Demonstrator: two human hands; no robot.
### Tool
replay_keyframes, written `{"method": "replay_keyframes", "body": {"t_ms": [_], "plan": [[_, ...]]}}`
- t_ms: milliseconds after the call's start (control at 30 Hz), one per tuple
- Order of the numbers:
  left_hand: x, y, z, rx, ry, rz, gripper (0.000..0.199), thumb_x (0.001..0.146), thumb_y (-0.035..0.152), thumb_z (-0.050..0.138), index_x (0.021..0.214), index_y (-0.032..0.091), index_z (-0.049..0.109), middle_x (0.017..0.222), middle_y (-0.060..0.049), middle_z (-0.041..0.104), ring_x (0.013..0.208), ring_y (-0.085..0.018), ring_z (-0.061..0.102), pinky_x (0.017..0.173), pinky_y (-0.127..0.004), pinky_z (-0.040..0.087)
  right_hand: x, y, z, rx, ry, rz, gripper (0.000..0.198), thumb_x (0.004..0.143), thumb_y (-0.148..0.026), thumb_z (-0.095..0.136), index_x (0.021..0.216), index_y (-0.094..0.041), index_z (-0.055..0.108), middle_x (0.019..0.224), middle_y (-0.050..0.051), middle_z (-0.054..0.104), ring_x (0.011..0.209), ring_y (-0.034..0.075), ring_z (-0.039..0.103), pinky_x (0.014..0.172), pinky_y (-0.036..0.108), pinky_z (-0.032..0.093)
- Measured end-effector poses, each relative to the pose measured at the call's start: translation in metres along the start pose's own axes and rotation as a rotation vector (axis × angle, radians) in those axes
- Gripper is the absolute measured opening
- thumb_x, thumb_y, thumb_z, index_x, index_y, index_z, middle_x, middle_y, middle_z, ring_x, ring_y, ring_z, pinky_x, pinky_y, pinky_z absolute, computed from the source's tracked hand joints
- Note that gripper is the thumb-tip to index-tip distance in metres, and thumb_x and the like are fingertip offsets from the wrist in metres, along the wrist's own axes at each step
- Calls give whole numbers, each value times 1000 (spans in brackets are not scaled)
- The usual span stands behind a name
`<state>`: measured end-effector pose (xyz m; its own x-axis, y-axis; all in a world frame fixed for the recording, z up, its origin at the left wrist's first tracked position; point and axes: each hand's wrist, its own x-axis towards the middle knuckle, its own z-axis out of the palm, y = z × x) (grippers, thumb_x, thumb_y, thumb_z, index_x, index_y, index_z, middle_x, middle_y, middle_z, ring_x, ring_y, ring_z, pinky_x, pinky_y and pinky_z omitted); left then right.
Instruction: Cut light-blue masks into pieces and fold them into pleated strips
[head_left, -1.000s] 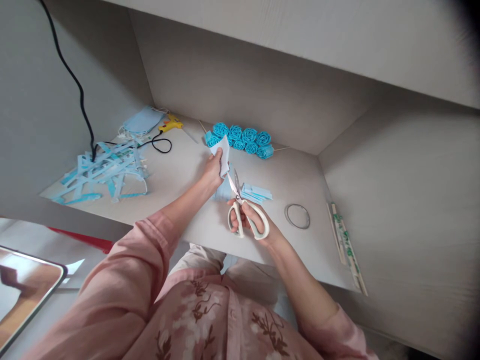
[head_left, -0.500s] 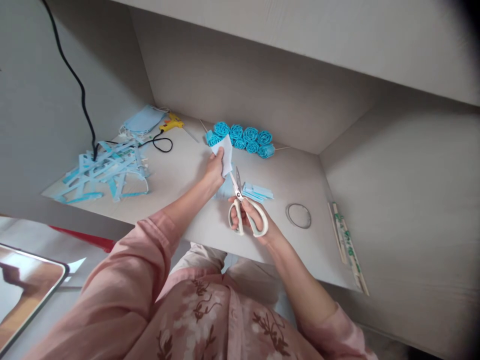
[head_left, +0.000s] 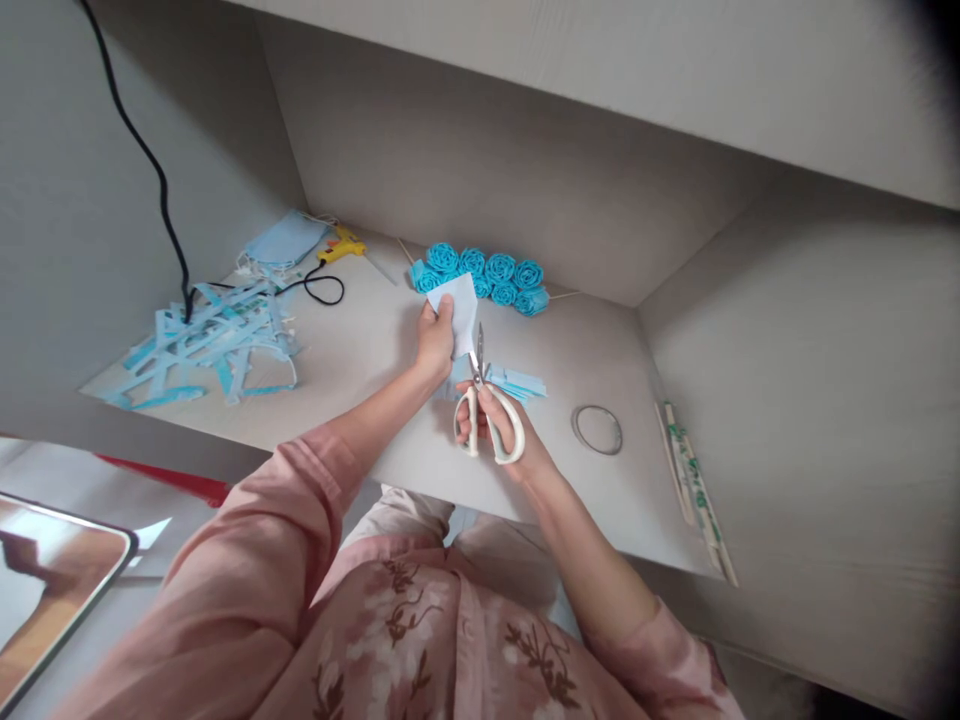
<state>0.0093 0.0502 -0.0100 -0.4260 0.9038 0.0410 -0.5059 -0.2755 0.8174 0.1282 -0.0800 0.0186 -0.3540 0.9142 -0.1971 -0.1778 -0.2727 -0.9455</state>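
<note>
My left hand point(head_left: 437, 340) pinches a pale sheet point(head_left: 459, 315), white to light blue, which looks like face-mask fabric. In my right hand point(head_left: 499, 425) are white-handled scissors point(head_left: 478, 378), fingers through the loops. Their blades are parted and lie at the sheet's lower right edge. Just behind the sheet stand several bright blue rosettes point(head_left: 501, 268), and the sheet hides part of them. A small stack of light blue cut pieces point(head_left: 517, 381) lies on the table right beside the blades.
On the left is a heap of blue strips point(head_left: 217, 340), with a folded face mask point(head_left: 287, 238) and a yellow glue gun point(head_left: 343, 244) behind it. A wire ring point(head_left: 597, 429) and wrapped chopsticks point(head_left: 697, 490) lie right. Walls enclose the table point(head_left: 360, 350).
The sheet and my left hand have shifted slightly to the right. The scissors have turned more upright and moved a little up, blades still parted at the sheet's edge.
</note>
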Motion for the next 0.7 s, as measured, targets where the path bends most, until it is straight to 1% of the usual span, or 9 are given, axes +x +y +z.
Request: {"method": "replay_keyframes", "body": {"t_ms": [133, 267, 400, 567, 700], "plan": [[-6, 9, 6, -19, 53, -35, 16, 93, 32, 55, 99, 18, 60, 95, -5, 71, 88, -16, 67, 86, -30, 53, -1, 4, 4, 51, 46, -69, 51, 78, -63, 65, 101, -17, 63, 72, -1, 60, 55, 11, 58, 51, 26, 52], [-9, 14, 9, -36, 51, -40, 17, 93, 32, 55, 101, 17, 60, 96, -5, 71, 91, -17, 68, 88, -30, 52, -3, 12, 6, 104, 66, -136, 45, 84, -59, 61, 101, -18, 63, 70, -1, 59, 53, 11, 56, 47, 23, 47], [-9, 14, 8, -33, 44, -21, 19, 93, 33, 56, 102, 17, 60, 99, -4, 71, 95, -17, 67, 90, -30, 51, -2, 16, 5, 120, 11, -127, 48, 84, -61, 59, 103, -18, 62, 69, -1, 58, 53, 10, 55, 48, 23, 46], [-7, 10, 7, -27, 24, 1, 20, 92, 36, 57, 102, 18, 61, 102, -5, 71, 98, -17, 66, 91, -29, 51, -1, 16, 5, 171, -49, -95, 48, 83, -61, 61, 104, -19, 63, 74, 0, 60, 59, 11, 56, 54, 26, 51], [-10, 8, 7, -7, -12, 26, 26, 89, 42, 60, 102, 19, 61, 103, -6, 71, 104, -18, 66, 92, -30, 51, 0, 17, 7, 207, -67, -84, 46, 82, -60, 62, 104, -19, 63, 73, 0, 60, 60, 12, 56, 57, 27, 53]]}}
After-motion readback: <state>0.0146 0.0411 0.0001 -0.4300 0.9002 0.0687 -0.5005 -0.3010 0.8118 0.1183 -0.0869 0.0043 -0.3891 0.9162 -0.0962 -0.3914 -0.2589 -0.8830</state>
